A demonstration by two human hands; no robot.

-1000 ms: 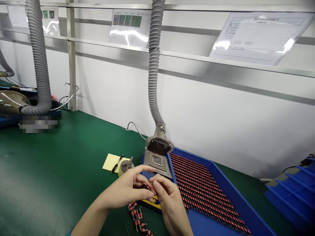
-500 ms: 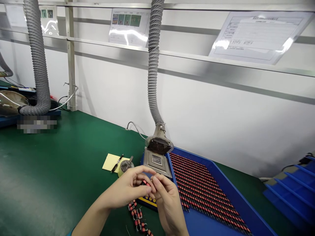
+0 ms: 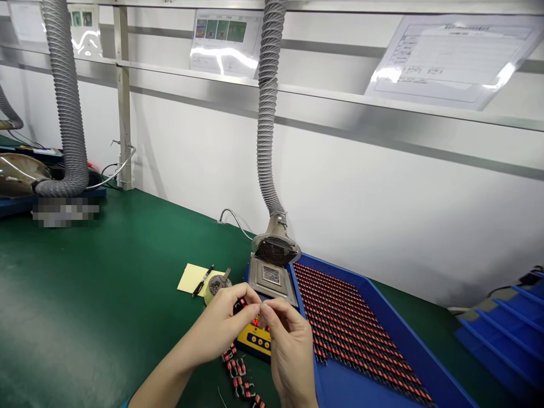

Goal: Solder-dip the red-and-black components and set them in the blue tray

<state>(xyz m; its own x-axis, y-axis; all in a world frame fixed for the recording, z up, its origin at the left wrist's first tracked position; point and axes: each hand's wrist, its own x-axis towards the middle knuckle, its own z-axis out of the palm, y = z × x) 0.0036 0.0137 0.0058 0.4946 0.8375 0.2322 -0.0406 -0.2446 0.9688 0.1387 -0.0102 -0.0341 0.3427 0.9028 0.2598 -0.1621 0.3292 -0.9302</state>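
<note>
Grasped in the left hand [image 3: 221, 331] is one red-and-black coil [image 3: 241, 305], the right hand's [image 3: 293, 351] hold unclear; rows [image 3: 352, 328] look done in the blue tray [image 3: 348, 388], a loose cluster [image 3: 237, 369] left on the green table [image 3: 127, 272]

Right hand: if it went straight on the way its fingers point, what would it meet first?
Most likely the left hand, close ahead; depth is unclear, so I can't tell whether the two already touch.

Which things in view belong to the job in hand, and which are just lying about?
Seemingly part of the job:
red-and-black part in the left hand
similar loose parts
blue tray
metal-topped machine

Seemingly lying about:
yellow paper
pen
</note>
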